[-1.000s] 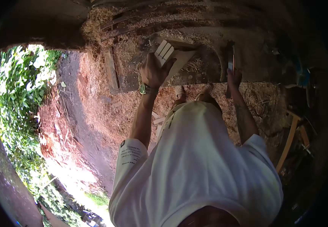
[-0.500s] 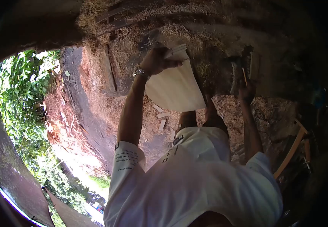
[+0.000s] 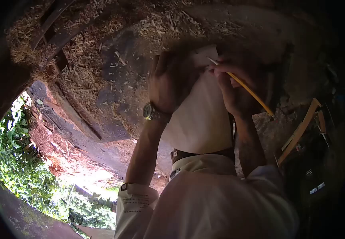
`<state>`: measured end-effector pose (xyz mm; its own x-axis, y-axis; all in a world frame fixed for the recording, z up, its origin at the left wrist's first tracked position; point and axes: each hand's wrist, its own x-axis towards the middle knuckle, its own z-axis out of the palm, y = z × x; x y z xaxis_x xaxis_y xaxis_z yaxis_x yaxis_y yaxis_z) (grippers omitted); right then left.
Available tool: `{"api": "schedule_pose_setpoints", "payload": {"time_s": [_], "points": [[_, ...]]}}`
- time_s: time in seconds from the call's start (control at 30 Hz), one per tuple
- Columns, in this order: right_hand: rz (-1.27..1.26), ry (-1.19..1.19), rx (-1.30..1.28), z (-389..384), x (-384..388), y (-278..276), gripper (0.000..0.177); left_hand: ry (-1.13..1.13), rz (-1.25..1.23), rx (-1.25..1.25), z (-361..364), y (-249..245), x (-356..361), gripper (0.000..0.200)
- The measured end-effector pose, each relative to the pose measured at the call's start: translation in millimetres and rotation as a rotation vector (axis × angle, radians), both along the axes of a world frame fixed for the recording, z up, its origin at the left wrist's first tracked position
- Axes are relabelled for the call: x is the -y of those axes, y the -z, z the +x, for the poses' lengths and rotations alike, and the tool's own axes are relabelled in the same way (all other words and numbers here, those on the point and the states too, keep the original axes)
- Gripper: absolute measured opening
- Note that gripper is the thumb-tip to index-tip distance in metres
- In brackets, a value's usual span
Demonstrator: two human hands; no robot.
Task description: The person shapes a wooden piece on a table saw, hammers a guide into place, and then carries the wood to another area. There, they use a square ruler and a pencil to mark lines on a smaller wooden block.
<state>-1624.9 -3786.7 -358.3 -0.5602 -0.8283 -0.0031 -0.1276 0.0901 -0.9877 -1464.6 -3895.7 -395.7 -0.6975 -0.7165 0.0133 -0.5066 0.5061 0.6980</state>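
left hand [image 3: 163,83] grips the pale wooden board [image 3: 200,119] by its edge so it's steady, right hand [image 3: 230,85] pinches a yellow pencil [image 3: 249,91] writing-style, tip on the board

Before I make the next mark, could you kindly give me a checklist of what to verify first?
1. Left hand grips the board: ok.
2. Right hand holds the pencil in a writing grip: ok.
3. Pencil tip touching the board's far end: cannot tell, blurred.
4. Board's near edge braced against the body: cannot tell.
5. Marking area well lit: not ok, it lies in shade.
6. Surface beyond free of shavings: not ok, thickly littered.
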Motion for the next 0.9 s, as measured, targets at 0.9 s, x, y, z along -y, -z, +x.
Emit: {"api": "schedule_pose_setpoints", "payload": {"time_s": [0.9], "points": [[0.022, 0.029, -0.055, -4, 15, 38, 0.017, -0.106, 0.071, 0.014, -12, 3, 7, 0.035]]}}
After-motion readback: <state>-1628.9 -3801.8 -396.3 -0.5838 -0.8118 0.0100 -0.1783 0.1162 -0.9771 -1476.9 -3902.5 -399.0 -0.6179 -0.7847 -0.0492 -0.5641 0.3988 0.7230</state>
